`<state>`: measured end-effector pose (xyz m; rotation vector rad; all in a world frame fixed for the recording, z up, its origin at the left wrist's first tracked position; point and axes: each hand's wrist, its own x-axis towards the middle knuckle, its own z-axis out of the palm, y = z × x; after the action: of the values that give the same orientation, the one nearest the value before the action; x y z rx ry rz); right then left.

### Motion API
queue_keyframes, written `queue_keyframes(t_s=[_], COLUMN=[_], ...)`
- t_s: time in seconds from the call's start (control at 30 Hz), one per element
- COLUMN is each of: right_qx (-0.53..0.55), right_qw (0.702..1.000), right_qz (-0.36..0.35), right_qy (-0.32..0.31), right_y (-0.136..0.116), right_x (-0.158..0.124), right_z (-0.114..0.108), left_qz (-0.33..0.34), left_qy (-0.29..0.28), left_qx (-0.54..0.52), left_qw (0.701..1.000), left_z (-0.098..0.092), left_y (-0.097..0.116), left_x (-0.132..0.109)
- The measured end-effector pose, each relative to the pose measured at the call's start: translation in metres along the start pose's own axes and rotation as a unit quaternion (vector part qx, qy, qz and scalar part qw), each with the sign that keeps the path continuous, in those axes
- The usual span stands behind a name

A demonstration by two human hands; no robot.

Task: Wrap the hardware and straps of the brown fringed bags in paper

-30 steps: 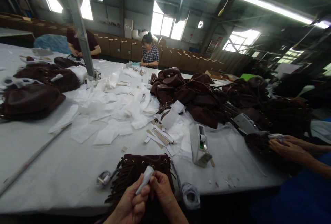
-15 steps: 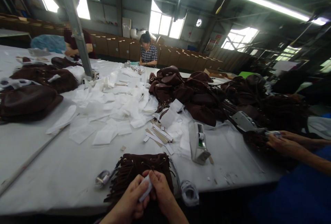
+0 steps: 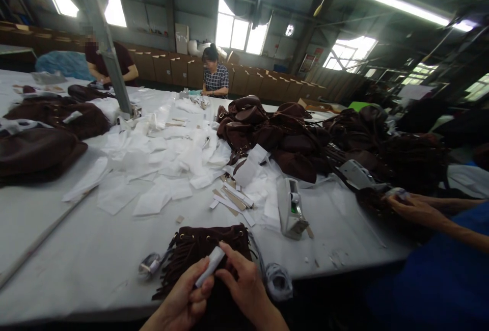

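My left hand [image 3: 193, 290] is closed around a small white wrapped roll [image 3: 211, 266], held tilted over the front of a dark brown fringed bag [image 3: 214, 233]. My right hand [image 3: 244, 280] is beside the roll, thumb and forefinger apart, the forefinger's tip at or very near the roll's upper end. The bag lies at the table's front edge with gold eyelets along its top; my hands hide its lower middle. A wrapped coil [image 3: 150, 266] rests left of the bag, and a second wrapped coil [image 3: 278, 281] lies to its right.
A tape dispenser [image 3: 292, 209] stands right of the card strips [image 3: 234, 196]. White paper sheets [image 3: 153, 196] cover the table's middle, with piled brown bags [image 3: 267, 132] behind. A co-worker's hands [image 3: 408, 206] work at the right. Two people sit or stand across the table, near a metal post [image 3: 110, 61].
My right hand has opened and drawn slightly right from the roll, which now shows more of its length. My left hand still grips it. The view has shifted a little.
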<state>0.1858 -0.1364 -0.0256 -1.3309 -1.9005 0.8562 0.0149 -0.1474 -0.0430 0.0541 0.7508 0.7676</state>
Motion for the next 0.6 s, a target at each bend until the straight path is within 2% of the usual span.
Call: queue_keyframes(t_s=[0.1, 0.17, 0.23, 0.4, 0.47, 0.53, 0.6], right_qx=[-0.113, -0.187, -0.224, -0.201, -0.194, -0.173, -0.132], right_qw=[0.984, 0.968, 0.96, 0.971, 0.974, 0.978, 0.989], right_qz=[-0.089, -0.111, -0.125, -0.117, -0.111, -0.105, -0.072], right_qy=[-0.104, -0.125, -0.113, -0.048, -0.044, -0.043, 0.011], right_y=[-0.008, -0.009, -0.006, 0.005, 0.008, 0.013, 0.022], right_x=[0.009, 0.016, 0.02, 0.017, 0.012, 0.009, 0.009], right_z=[-0.007, -0.007, -0.004, 0.007, 0.01, 0.005, -0.014], left_qz=[0.034, 0.054, 0.071, 0.072, 0.077, 0.104, 0.132], left_qy=[0.006, -0.019, -0.038, -0.079, -0.054, -0.003, 0.05], left_qx=[0.127, 0.198, 0.221, 0.119, 0.108, 0.115, 0.124], left_qw=[0.991, 0.979, 0.972, 0.987, 0.99, 0.988, 0.982], left_z=[0.005, 0.008, 0.012, 0.012, 0.007, 0.001, -0.006], left_y=[0.001, 0.004, 0.007, 0.007, 0.001, -0.007, -0.013], left_x=[-0.005, -0.009, -0.014, -0.022, -0.02, -0.015, -0.009])
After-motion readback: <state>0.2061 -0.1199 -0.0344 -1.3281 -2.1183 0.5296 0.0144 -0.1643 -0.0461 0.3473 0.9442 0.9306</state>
